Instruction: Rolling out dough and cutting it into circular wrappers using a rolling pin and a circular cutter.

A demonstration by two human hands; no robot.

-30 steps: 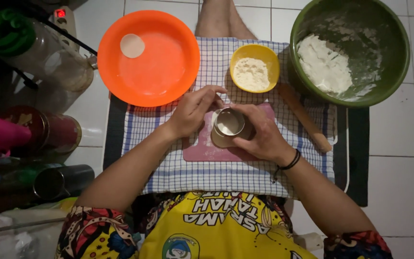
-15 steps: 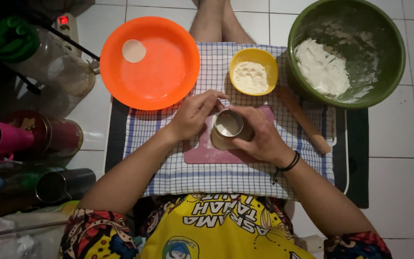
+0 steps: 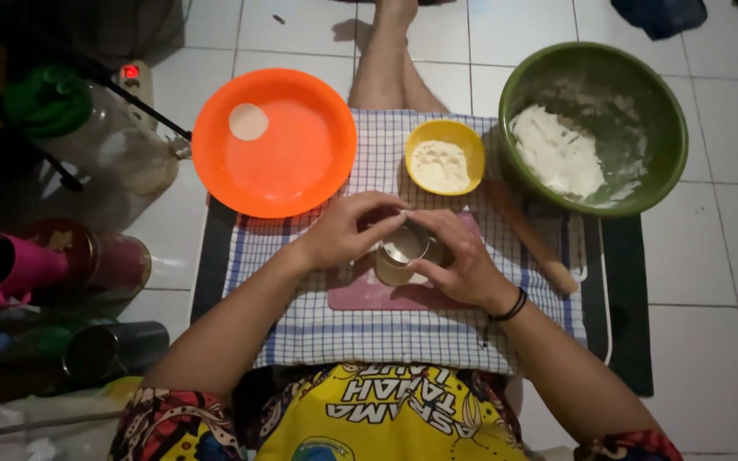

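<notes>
My right hand [image 3: 459, 260] grips a round metal cutter ring [image 3: 400, 253] that stands on a pink board [image 3: 369, 292] over a checked cloth [image 3: 318, 324]. My left hand [image 3: 348, 229] reaches in from the left, its fingertips touching the ring's top rim, where pale dough shows inside. A small yellow bowl of flour [image 3: 443, 155] sits just beyond my hands. One cut dough disc [image 3: 248, 121] lies on the orange plate [image 3: 301, 171] at the upper left.
A green bowl [image 3: 642, 94] with a lump of dough stands at the upper right. A wooden rolling pin [image 3: 533, 241] lies right of the board. Jars, a pink cup and dark containers crowd the left floor. White tiles surround the cloth.
The view has shifted down slightly. My left fingers have moved onto the ring's rim, and the ring sits a little more tilted in my right hand.
</notes>
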